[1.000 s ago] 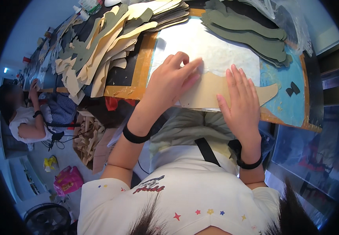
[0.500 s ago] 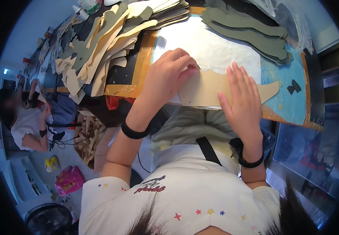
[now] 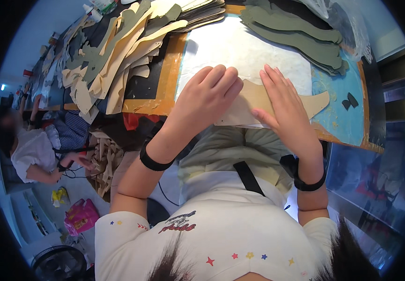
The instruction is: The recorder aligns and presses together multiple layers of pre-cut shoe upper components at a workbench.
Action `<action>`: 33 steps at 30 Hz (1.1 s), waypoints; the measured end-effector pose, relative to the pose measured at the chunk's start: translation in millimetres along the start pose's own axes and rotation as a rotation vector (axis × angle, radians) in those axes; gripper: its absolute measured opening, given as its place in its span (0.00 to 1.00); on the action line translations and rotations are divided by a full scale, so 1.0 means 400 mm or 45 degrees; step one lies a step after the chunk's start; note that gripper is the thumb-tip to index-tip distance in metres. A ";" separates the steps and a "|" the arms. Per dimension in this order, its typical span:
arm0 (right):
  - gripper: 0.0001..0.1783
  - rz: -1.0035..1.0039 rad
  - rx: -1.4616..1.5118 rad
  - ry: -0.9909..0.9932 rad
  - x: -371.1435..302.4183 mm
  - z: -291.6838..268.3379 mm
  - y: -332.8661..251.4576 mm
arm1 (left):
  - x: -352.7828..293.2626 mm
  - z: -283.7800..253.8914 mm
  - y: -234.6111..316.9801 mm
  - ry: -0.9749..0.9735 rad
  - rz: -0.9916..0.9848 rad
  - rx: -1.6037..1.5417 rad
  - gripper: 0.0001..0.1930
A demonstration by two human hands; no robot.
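Note:
A curved beige sheet piece [image 3: 254,102], like cut leather, lies at the table's near edge on a white sheet [image 3: 235,51]. My right hand [image 3: 284,100] rests flat on it with the fingers stretched out, the piece's narrow tail showing to the right. Over its left end my left hand [image 3: 214,93] is closed, fingers curled together with the knuckles up. Whatever those fingers pinch is hidden beneath the hand.
Olive-green cut pieces [image 3: 296,35] are stacked at the back right. A heap of beige and grey pieces [image 3: 118,61] lies at left. Two small dark scraps [image 3: 350,101] sit on a blue mat [image 3: 352,129]. Another person [image 3: 33,145] sits far left, beside a box of scraps [image 3: 106,164].
My left hand has turned knuckles-up; a small pointed tip at its fingers is now hidden. My right hand has slid slightly left on the piece. The other person's arm has lowered.

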State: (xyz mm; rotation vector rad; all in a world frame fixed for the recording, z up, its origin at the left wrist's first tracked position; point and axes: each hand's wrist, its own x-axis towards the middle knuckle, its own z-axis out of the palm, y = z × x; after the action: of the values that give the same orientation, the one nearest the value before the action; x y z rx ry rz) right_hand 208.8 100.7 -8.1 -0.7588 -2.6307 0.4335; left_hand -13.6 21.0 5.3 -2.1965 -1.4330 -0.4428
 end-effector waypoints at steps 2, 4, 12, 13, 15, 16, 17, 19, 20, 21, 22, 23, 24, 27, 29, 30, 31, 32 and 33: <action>0.44 0.024 -0.078 0.030 -0.003 0.011 -0.015 | -0.010 0.006 0.006 -0.035 -0.105 -0.030 0.13; 0.44 0.053 -0.088 0.042 -0.007 0.019 -0.028 | -0.016 0.000 0.016 -0.052 -0.174 -0.065 0.11; 0.42 0.146 -0.060 0.136 0.011 0.013 -0.064 | -0.044 -0.003 0.052 0.045 -0.398 -0.110 0.10; 0.40 0.102 0.014 0.138 0.028 -0.003 -0.065 | -0.045 0.000 0.051 0.069 -0.393 -0.109 0.10; 0.37 0.063 0.084 0.139 0.059 -0.005 -0.053 | -0.043 0.003 0.050 0.094 -0.387 -0.114 0.10; 0.33 -0.053 0.022 0.192 0.080 0.007 -0.043 | -0.041 0.003 0.049 0.118 -0.374 -0.121 0.10; 0.29 -0.173 -0.041 0.243 0.092 0.015 -0.040 | -0.040 0.003 0.047 0.143 -0.365 -0.127 0.09; 0.25 -0.205 -0.108 0.267 0.088 0.028 -0.042 | -0.045 0.006 0.047 0.138 -0.391 -0.174 0.09; 0.21 -0.241 -0.168 0.292 0.089 0.032 -0.046 | -0.049 0.006 0.045 0.130 -0.418 -0.216 0.09; 0.21 -0.247 -0.170 0.290 0.088 0.031 -0.052 | -0.050 0.006 0.044 0.134 -0.423 -0.214 0.09; 0.19 -0.264 -0.240 0.342 0.084 0.029 -0.059 | -0.050 0.007 0.043 0.146 -0.442 -0.237 0.09; 0.16 -0.278 -0.312 0.393 0.078 0.028 -0.064 | -0.050 0.009 0.045 0.157 -0.461 -0.263 0.09; 0.16 -0.281 -0.314 0.389 0.072 0.031 -0.067 | -0.050 0.010 0.045 0.160 -0.465 -0.265 0.09; 0.14 -0.280 -0.305 0.453 0.067 0.038 -0.071 | -0.053 0.012 0.043 0.175 -0.478 -0.289 0.09; 0.12 -0.138 -0.121 0.385 0.077 0.026 -0.074 | -0.054 0.011 0.042 0.138 -0.463 -0.318 0.09; 0.12 -0.136 -0.125 0.381 0.082 0.025 -0.073 | -0.054 0.011 0.041 0.139 -0.465 -0.324 0.09; 0.11 -0.114 -0.103 0.367 0.090 0.024 -0.070 | -0.053 0.010 0.039 0.144 -0.383 -0.288 0.09; 0.10 -0.095 -0.080 0.354 0.099 0.024 -0.069 | -0.054 0.009 0.036 0.149 -0.303 -0.249 0.10; 0.10 -0.096 -0.082 0.351 0.103 0.026 -0.066 | -0.055 0.008 0.034 0.151 -0.306 -0.250 0.10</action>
State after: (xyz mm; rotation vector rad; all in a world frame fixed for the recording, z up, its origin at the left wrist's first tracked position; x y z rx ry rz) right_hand 160.2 100.3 3.7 -0.6824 -2.4142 0.2071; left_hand -9.9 1.3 -11.7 -2.1107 -1.6553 -0.8147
